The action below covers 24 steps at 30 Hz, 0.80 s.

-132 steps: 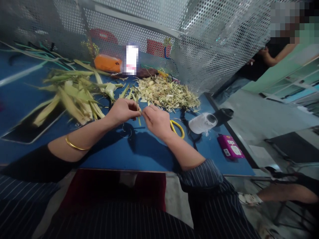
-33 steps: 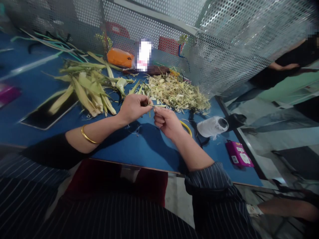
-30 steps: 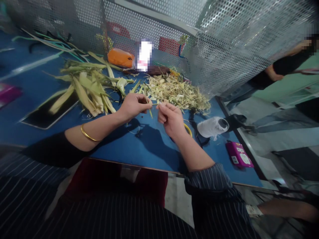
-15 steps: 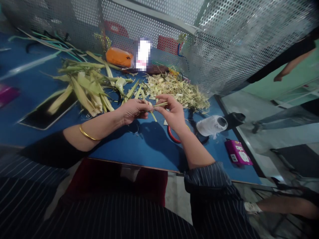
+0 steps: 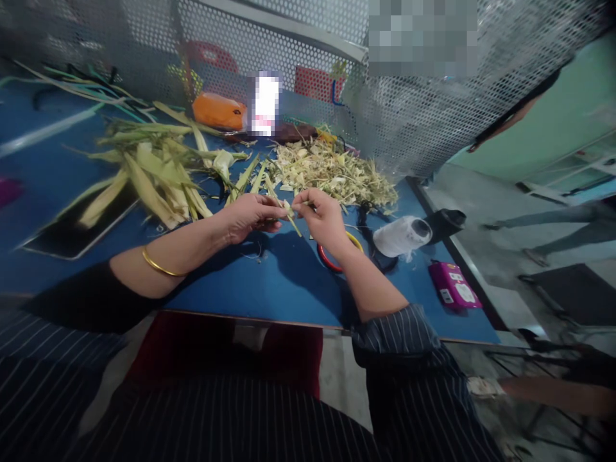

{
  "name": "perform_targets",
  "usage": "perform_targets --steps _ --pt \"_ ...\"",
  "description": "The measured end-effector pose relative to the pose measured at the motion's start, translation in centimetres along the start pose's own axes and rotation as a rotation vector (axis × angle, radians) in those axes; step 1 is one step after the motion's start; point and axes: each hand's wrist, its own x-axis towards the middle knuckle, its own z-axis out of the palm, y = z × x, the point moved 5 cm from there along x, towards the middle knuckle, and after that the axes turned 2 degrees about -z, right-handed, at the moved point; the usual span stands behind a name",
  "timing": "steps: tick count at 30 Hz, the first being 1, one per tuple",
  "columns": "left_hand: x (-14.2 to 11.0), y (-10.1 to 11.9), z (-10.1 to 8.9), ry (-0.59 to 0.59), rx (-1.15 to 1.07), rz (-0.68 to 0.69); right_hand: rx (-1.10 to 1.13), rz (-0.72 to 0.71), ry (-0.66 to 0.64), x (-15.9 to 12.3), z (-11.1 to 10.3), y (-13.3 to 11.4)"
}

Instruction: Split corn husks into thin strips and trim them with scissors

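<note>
Over the blue table (image 5: pixel 269 282), my left hand (image 5: pixel 253 217) pinches a narrow pale green corn husk strip (image 5: pixel 293 223) between thumb and fingers. One end of the strip pokes out below the fingertips. My right hand (image 5: pixel 321 217) is closed at the strip's other side, its thumb and index finger pressed together right beside the left fingertips. How the strip is folded between them is too small to make out. Just behind the hands lie loose husk pieces (image 5: pixel 246 179). To the left, a bundle of whole corn husks (image 5: pixel 154 170) rests partly on a flat black panel (image 5: pixel 103 221).
A heap of husk scraps (image 5: pixel 332 170) lies behind my right hand. Under that forearm is a red and yellow ring (image 5: pixel 328 260). White thread cone (image 5: pixel 399 237), black cone (image 5: pixel 447 226) and purple packet (image 5: pixel 455 285) stand rightward. A perforated metal screen (image 5: pixel 409 109) edges the back.
My right fingers have curled in closer on the strip; the thin length that stuck out across them no longer shows. The whole view has shifted slightly, and a person at the right has moved.
</note>
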Motion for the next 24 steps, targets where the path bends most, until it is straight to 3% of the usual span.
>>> perform_targets --steps 5,8,9,11,14,16,20,24 --pt "0.2 0.1 -0.2 0.033 -0.027 0.014 -0.049 -0.06 -0.013 0.7 -2.6 -0.3" --pt "0.5 0.0 -0.7 0.072 -0.097 0.01 -0.262 0.079 0.073 0.3 -6.0 0.6" --pt "0.6 0.1 -0.8 0.081 -0.117 0.007 -0.388 0.154 0.036 -0.1 -6.7 1.1" --pt "0.7 0.1 -0.9 0.096 -0.144 -0.013 -0.62 0.296 -0.151 -1.3 -7.3 2.2" --pt "0.7 0.1 -1.1 0.112 -0.182 -0.034 -0.814 0.442 -0.518 -3.9 -6.3 3.6" --pt "0.8 0.1 -1.2 0.102 -0.205 -0.026 -0.867 0.467 -0.6 -5.1 -5.5 3.7" --pt "1.1 0.2 -1.6 0.102 -0.229 -0.008 -0.908 0.426 -0.52 -6.0 -4.3 3.1" --pt "1.2 0.3 -1.7 0.101 -0.236 -0.015 -0.839 0.485 -0.376 -5.8 -4.7 3.2"
